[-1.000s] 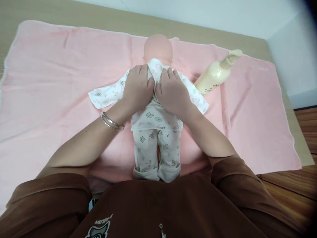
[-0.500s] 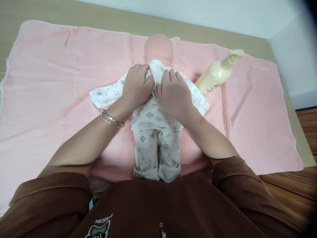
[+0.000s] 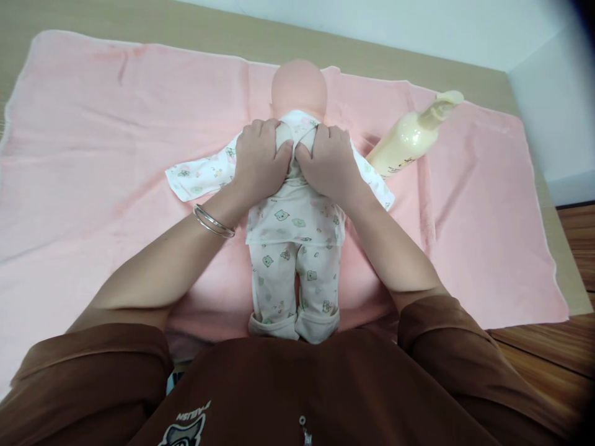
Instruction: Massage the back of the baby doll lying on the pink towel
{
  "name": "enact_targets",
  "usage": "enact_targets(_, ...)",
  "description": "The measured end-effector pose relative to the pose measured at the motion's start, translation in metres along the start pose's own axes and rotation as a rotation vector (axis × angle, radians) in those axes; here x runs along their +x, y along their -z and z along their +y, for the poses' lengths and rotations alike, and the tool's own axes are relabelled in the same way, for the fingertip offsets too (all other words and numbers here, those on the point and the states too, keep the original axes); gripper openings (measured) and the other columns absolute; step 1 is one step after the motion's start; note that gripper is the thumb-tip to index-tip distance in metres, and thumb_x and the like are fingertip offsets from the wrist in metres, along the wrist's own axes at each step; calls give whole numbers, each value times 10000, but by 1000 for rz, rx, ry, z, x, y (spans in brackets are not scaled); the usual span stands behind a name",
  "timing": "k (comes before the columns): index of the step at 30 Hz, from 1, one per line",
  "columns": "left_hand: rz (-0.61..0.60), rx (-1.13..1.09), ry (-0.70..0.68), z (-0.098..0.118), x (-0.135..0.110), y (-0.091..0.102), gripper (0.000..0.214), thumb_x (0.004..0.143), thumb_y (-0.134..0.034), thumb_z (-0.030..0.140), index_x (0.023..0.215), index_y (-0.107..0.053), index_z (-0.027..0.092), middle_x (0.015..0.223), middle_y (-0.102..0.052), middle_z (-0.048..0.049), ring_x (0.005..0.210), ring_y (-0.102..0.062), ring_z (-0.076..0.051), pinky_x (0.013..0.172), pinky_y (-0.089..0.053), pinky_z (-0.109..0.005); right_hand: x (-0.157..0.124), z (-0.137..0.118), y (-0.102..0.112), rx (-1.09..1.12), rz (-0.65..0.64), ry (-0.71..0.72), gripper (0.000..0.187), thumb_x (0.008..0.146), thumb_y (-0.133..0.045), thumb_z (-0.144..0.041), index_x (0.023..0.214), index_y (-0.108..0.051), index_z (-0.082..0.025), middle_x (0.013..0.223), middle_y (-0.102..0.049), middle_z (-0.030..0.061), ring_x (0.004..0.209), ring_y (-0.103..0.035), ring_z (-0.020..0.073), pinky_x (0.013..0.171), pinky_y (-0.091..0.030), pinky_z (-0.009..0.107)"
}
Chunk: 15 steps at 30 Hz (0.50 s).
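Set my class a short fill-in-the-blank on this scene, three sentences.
The towel under the doll is ____.
The bangle is on the person's ____ wrist.
The pump bottle lies nearest the ____ hand.

Missing words: pink; left; right.

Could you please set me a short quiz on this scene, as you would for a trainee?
1. True or false: the metal bangle is on the wrist of the left hand.
2. What colour is the towel under the doll?
3. Which of these lies on the towel, beyond the right hand: A) a pump bottle, B) a hairbrush, C) a pair of scissors?

Key: 1 true; 2 pink; 3 A.
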<state>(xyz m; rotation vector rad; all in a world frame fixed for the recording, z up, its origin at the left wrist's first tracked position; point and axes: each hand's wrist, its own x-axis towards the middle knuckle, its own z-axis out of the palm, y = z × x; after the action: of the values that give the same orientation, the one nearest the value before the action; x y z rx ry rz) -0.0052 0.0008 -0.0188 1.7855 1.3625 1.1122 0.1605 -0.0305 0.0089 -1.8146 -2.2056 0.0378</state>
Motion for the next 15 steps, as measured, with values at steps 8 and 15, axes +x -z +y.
enact_targets(8, 22, 114, 47, 5, -4, -3, 463, 804, -632, 740, 1083, -627, 371, 1275, -644, -102, 1332, -433, -465, 1232, -193, -715, -1, -9, 0, 35, 31, -173, 439, 1079, -441, -430, 1249, -595, -56, 1246, -659, 222, 1246, -634, 362, 1174, -480, 519)
enact_targets(15, 41, 159, 24, 6, -6, -3, 379, 823, -622, 626, 1094, -626, 361, 1281, -658, -115, 1329, -482, -458, 1213, -240, -718, 2, 1, -15, 97, 116, -168, 458, 1080, -405, -517, 1243, -582, -127, 1237, -660, 183, 1252, -619, 359, 1149, -487, 614)
